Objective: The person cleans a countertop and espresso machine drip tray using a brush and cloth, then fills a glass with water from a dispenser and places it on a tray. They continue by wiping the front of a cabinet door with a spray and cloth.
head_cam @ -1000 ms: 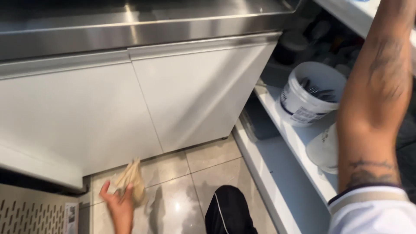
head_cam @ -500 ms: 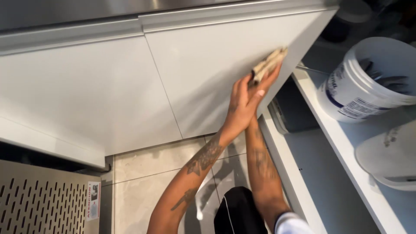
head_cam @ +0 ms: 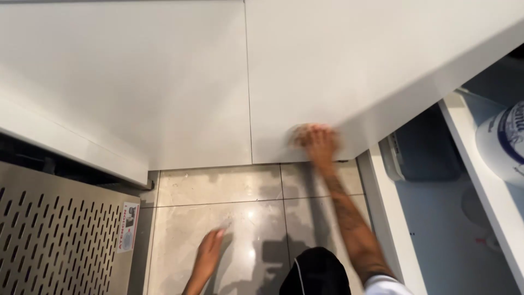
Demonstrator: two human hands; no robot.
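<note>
R hand [head_cam: 319, 143] w/ cloth [head_cam: 299, 134] now low on white cabinet door [head_cam: 338, 71], down from upper edge; blurred, fingers closed on cloth. L hand [head_cam: 209, 252] open, empty, near floor tile [head_cam: 180, 218]

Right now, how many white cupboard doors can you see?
2: the left door beside the perforated metal panel, and the right door, where the right hand presses a cloth. Others may lie out of view.

At frame centre, the right hand [head_cam: 319, 143] presses a blurred cloth [head_cam: 300, 134] against the white cabinet door [head_cam: 338, 71]; the left hand [head_cam: 208, 254] hovers open over the tiled floor [head_cam: 218, 186], lower centre.
</note>
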